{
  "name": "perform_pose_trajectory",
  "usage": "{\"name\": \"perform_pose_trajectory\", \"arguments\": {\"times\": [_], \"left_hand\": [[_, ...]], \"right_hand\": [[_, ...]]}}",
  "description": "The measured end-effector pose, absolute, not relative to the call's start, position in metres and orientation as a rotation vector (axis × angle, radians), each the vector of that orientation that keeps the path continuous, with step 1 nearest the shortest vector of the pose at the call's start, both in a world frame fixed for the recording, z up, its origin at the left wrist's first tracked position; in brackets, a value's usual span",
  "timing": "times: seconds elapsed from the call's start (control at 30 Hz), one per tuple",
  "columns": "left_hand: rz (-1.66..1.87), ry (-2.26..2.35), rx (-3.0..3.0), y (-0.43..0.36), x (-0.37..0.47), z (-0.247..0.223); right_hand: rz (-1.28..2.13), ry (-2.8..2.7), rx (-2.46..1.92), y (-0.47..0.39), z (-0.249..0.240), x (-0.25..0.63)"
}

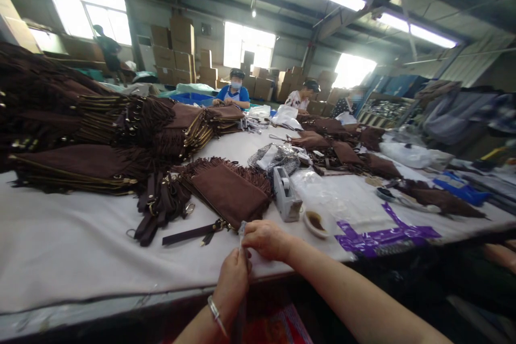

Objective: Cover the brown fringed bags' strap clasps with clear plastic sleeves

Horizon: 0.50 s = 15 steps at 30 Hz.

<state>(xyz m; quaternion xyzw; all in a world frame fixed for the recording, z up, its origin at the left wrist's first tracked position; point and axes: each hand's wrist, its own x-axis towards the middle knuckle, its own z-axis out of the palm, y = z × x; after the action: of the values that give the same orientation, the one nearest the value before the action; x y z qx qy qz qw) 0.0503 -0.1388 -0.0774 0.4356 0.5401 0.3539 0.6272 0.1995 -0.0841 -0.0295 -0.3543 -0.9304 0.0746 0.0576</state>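
Note:
At the table's front edge, my left hand (234, 274) and my right hand (264, 239) are closed on a narrow translucent plastic strip (242, 227). The strip looks like a gathered bag, but its kind is hard to make out. My right fingers pinch it near the top; my left hand grips it just below, and it hangs down past the edge. Right behind them lies a brown fringed pouch (228, 191) with a zipper and a wrist strap (189, 234) stretched to the left. Loose brown straps (157, 204) with metal clips lie beside the pouch.
A grey tape dispenser (285, 196) and a small bowl (316, 223) of dark stuff stand to the right, near purple tape (387, 236) on the table. Stacked brown pouches (76, 164) fill the left. Clear plastic (330, 193) lies behind the bowl. Several people work farther back.

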Motion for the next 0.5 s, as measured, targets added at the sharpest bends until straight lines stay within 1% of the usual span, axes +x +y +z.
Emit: {"name": "perform_pose_trajectory", "arguments": {"times": [0.13, 0.27, 0.4, 0.5], "left_hand": [[0.886, 1.359, 1.376, -0.137, 0.048, -0.081], [0.784, 1.446, 1.43, -0.134, 0.045, -0.081], [0.702, 1.349, 1.14, -0.134, 0.043, -0.088], [0.687, 1.287, 1.024, -0.133, 0.046, -0.097]], "right_hand": [[0.266, -2.876, -1.096, -0.076, -0.028, 0.186], [0.335, -2.737, -1.242, -0.086, -0.027, 0.177], [0.372, -2.178, -1.375, -0.091, -0.016, 0.208], [0.356, -1.562, -1.719, -0.077, 0.002, 0.261]]}}
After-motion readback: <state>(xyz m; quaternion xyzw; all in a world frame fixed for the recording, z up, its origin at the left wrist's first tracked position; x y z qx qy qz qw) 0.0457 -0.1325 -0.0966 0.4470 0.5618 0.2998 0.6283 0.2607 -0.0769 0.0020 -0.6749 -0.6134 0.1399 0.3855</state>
